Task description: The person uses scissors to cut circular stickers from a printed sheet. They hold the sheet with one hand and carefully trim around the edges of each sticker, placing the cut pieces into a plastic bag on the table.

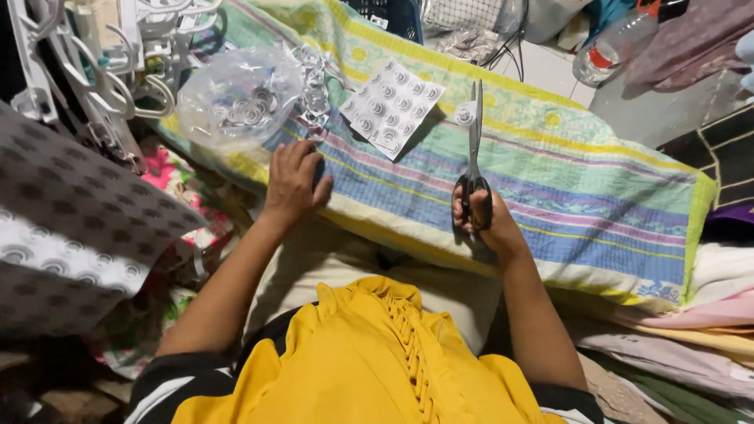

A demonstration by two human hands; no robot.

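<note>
1. While the right hand (481, 224) holds a pair of scissors (474, 169) by the black handles, its grip clamped through the loops, the blades lie together and point away from the person, flat on the striped quilt (565, 177).
2. The left hand (294, 182) rests palm down on the same quilt, fingers curled; whether its grip pinches something small underneath I cannot tell.
3. Between the hands, further off, lies a white card of snap buttons (393, 106), and one loose snap piece (465, 116) sits just beside the scissor blades.
4. A clear plastic bag of snaps (239, 98) lies beyond the left hand, near white plastic hangers (118, 71).
5. Judging by this, the work in hand seems to be cutting snaps free from their card; the scissors are at rest, not cutting.
6. A further cut would need the blades parted and the card steadied by the left hand, since the card lies apart from both hands.
</note>
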